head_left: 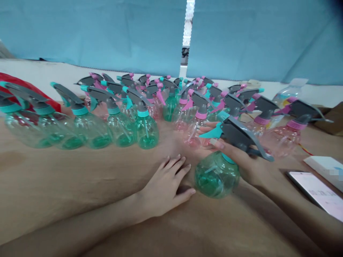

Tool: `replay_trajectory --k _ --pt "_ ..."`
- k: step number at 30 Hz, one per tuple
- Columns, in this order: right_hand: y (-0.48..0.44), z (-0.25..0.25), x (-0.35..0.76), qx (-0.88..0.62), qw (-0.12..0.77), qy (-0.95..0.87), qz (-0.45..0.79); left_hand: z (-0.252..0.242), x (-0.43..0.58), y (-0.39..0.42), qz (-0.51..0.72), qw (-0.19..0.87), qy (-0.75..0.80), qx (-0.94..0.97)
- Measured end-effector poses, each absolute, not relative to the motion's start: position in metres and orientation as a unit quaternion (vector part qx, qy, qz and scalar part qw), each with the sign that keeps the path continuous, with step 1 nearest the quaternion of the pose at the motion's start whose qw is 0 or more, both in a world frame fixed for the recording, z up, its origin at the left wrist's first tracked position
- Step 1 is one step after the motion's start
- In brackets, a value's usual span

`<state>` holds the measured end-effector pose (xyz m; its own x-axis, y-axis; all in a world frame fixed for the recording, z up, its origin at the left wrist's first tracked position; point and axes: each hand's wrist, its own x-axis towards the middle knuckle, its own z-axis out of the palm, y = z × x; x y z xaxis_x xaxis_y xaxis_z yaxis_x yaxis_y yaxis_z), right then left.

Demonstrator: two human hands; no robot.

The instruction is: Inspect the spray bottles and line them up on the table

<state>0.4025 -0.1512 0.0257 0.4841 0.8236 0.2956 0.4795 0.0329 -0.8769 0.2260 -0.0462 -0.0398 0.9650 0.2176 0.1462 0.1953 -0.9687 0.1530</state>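
My right hand is wrapped round the neck of a green spray bottle with a grey and turquoise trigger head; the bottle is tilted, and I cannot tell if its base touches the table. Just left of it, my left hand lies on the wooden table with fingers spread, holding nothing. Beyond my left hand stands a green bottle, at the right end of a front row of several green bottles. Pink bottles, one of them behind the held bottle, stand at the right.
More spray bottles crowd the table's back. A phone and a white box lie at the right, near a clear plastic bottle and a brown box. Red material sits at the far left. A blue cloth hangs behind.
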Motion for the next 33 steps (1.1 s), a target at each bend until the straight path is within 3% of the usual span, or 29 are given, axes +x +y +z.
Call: replay_trajectory --k 14,33 --pt "-0.143 0.026 0.401 -0.627 0.561 -0.467 0.272 -0.04 0.225 -0.046 0.082 0.064 0.106 0.989" --pt "-0.152 0.018 0.407 -0.714 0.491 -0.473 0.163 -0.04 0.225 -0.045 0.077 0.065 0.108 0.989"
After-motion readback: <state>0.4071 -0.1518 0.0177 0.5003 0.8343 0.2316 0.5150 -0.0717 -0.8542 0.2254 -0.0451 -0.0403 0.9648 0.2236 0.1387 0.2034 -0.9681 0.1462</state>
